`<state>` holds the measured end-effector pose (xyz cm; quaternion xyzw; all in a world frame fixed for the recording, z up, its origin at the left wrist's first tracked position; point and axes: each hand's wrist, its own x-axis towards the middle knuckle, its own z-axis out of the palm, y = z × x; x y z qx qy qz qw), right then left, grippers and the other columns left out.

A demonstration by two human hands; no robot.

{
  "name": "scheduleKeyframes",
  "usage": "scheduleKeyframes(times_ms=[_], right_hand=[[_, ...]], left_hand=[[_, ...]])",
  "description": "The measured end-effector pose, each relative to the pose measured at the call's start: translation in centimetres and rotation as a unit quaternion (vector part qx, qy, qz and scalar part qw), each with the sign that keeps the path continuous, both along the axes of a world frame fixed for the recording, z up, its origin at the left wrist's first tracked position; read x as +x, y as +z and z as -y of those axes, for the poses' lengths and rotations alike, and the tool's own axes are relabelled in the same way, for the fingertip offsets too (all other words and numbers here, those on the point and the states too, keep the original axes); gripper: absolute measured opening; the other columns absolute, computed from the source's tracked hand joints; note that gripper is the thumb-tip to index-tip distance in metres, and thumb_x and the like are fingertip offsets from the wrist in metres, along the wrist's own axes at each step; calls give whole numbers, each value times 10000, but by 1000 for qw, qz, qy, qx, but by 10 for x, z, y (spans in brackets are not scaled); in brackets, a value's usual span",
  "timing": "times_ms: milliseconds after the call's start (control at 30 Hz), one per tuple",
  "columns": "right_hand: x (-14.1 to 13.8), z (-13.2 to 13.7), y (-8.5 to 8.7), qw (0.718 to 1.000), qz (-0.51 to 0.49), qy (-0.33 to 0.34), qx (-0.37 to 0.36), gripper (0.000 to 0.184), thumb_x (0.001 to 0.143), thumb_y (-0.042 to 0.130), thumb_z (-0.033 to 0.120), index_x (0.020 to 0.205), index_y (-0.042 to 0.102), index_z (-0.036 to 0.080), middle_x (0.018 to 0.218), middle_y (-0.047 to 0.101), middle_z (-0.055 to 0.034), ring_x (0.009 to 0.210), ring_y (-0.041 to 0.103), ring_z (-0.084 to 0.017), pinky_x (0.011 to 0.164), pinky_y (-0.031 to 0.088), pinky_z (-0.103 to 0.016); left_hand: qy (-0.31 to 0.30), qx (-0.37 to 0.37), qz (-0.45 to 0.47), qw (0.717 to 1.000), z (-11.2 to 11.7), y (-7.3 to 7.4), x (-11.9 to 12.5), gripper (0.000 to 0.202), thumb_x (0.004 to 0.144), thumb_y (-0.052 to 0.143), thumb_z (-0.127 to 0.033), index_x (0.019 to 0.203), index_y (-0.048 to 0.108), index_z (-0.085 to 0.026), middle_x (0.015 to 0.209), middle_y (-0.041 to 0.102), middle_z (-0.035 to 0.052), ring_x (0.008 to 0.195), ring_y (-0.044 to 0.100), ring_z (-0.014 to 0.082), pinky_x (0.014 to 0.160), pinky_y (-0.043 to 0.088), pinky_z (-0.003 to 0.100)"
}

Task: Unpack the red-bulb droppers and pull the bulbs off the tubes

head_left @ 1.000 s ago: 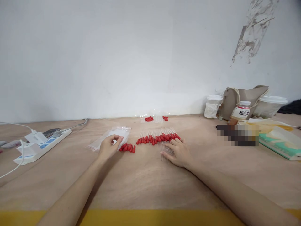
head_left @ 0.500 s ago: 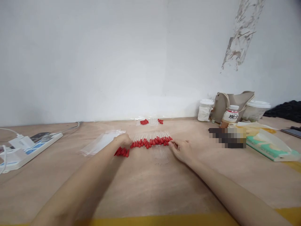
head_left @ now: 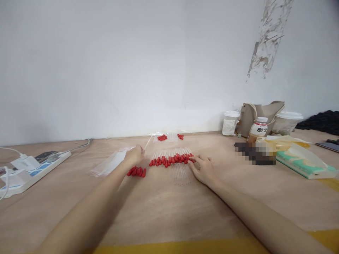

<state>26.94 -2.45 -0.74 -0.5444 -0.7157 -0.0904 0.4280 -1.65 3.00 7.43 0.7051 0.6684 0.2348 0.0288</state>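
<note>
My left hand (head_left: 134, 156) is closed around a thin, pale dropper (head_left: 148, 142) whose tube points up and away; its other end is hidden in my fingers. Between the hands lies a row of droppers (head_left: 169, 160) with red bulbs and clear, slender tubes, some tubes pointing to the wall and others toward me. At the right end of that row rests my right hand (head_left: 202, 168), its fingers stretched and slightly apart, touching the last red bulbs. A smaller cluster of red bulbs (head_left: 137, 171) lies just below my left hand, its tubes partly covered.
Clear plastic bags (head_left: 112, 162) lie left of my left hand. Bagged red pieces (head_left: 162, 137) sit by the wall. A power strip (head_left: 37, 174) is far left. At right stand a lidded cup (head_left: 230, 123), a bottle (head_left: 259, 128), a grey bag (head_left: 246, 118) and a tissue pack (head_left: 304, 164).
My left hand has drawn back left and up from the row's left end, and a dropper now shows in it. My right fingers have spread a little over the row's right end.
</note>
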Motion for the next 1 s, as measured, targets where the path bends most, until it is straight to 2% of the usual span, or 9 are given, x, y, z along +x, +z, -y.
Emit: scheduleKeyframes(times_ms=[67, 133, 200, 300, 367, 567, 733, 900, 1000], right_hand=[[-1, 0, 0, 999, -15, 8, 33, 281, 846, 403, 369, 991, 585, 211, 940, 589, -62, 875, 541, -182, 795, 321, -341], [-2, 3, 1, 998, -22, 31, 58, 331, 855, 378, 380, 1078, 532, 190, 1001, 554, -87, 928, 516, -192, 810, 345, -345], [-5, 8, 4, 995, -4, 68, 71, 366, 857, 366, 379, 1141, 486, 181, 1046, 528, -101, 980, 486, -203, 833, 349, -354], [-10, 18, 9, 987, 58, 130, 77, 371, 842, 401, 380, 1152, 489, 197, 1058, 528, -94, 1003, 465, -208, 854, 325, -371], [-16, 24, 10, 978, 99, 167, 75, 345, 824, 442, 394, 1105, 531, 215, 1016, 556, -78, 958, 477, -202, 855, 303, -384], [-36, 29, 6, 957, 165, 223, 79, 233, 832, 467, 346, 970, 610, 223, 778, 616, -31, 787, 478, -165, 840, 263, -385], [-43, 29, 5, 953, 171, 230, 99, 192, 850, 448, 263, 866, 634, 218, 624, 581, 0, 685, 438, -133, 799, 260, -353], [-37, 29, 5, 946, 178, 249, 105, 213, 845, 445, 240, 737, 624, 202, 563, 541, 13, 649, 408, -119, 792, 242, -341], [-33, 29, 5, 942, 188, 255, 107, 221, 842, 444, 235, 713, 619, 200, 546, 533, 16, 635, 394, -117, 793, 236, -333]], left_hand=[[-50, 47, -16, 998, 25, -8, 0, 190, 793, 426, -326, 873, 530, -188, 779, 610, 49, 751, 560, 202, 687, 391, 308], [-177, 135, -46, 974, 49, -24, 4, 177, 835, 395, -319, 888, 506, -192, 791, 599, 35, 748, 547, 178, 695, 392, 292], [-226, 211, -42, 950, 66, -44, 11, 152, 851, 396, -297, 883, 499, -189, 812, 590, 34, 759, 537, 166, 691, 397, 281], [-289, 250, -49, 923, 77, -68, 21, 94, 843, 444, -256, 874, 494, -183, 790, 586, 25, 744, 530, 151, 696, 396, 278], [-308, 263, -52, 913, 76, -76, 26, 85, 833, 475, -252, 872, 494, -179, 777, 581, 25, 736, 522, 153, 688, 395, 282], [-365, 286, -24, 885, 74, -79, 30, 43, 820, 509, -198, 859, 503, -180, 785, 583, 15, 744, 518, 134, 722, 393, 280], [-366, 294, -51, 882, 75, -79, 30, 169, 831, 499, -228, 990, 530, -179, 925, 581, 57, 843, 519, 152, 752, 382, 291], [-366, 281, -100, 881, 77, -75, 30, 145, 838, 490, -286, 826, 589, -181, 700, 569, 11, 670, 482, 129, 675, 337, 293], [-362, 282, -122, 880, 80, -73, 30, 208, 854, 457, -283, 747, 583, -157, 660, 533, 19, 636, 447, 127, 657, 323, 290]])
